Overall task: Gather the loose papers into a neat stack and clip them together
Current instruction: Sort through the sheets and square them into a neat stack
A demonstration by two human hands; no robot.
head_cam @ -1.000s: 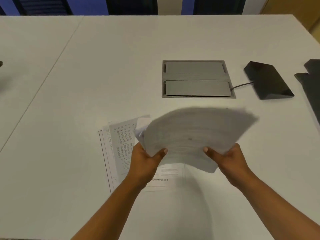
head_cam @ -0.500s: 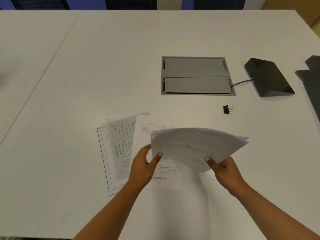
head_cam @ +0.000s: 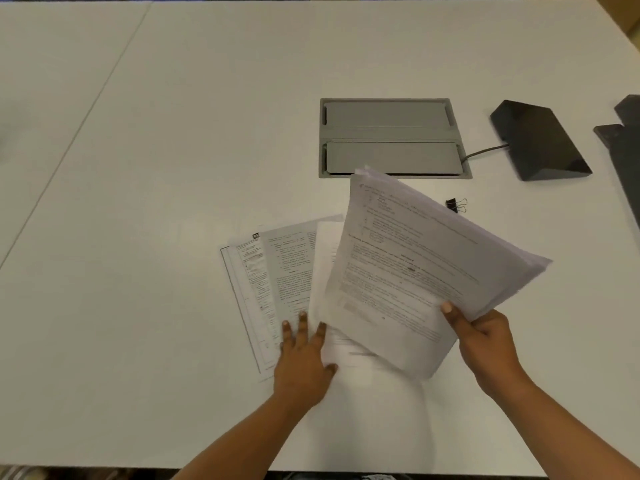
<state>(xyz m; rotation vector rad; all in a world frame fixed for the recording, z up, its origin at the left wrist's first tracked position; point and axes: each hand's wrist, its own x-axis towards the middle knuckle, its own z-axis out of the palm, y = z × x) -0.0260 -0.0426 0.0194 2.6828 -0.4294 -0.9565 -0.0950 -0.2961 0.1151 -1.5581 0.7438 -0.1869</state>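
Observation:
My right hand (head_cam: 485, 341) grips a thick bundle of printed papers (head_cam: 415, 265) by its near right corner and holds it tilted above the white table (head_cam: 173, 133). A few loose printed sheets (head_cam: 277, 278) lie fanned out on the table to the left, partly under the bundle. Flat on those sheets rests my left hand (head_cam: 304, 358), fingers spread, holding nothing. A small black binder clip (head_cam: 455, 205) sits on the table just beyond the bundle's right edge.
A grey recessed cable box (head_cam: 393, 136) is set into the table behind the papers. A black wedge-shaped device (head_cam: 538, 140) with a cable lies to its right. Another dark object (head_cam: 623, 150) sits at the right edge.
My left hand has let go of the bundle and dropped flat onto the loose sheets. My right hand alone now holds the bundle, swung up and to the right.

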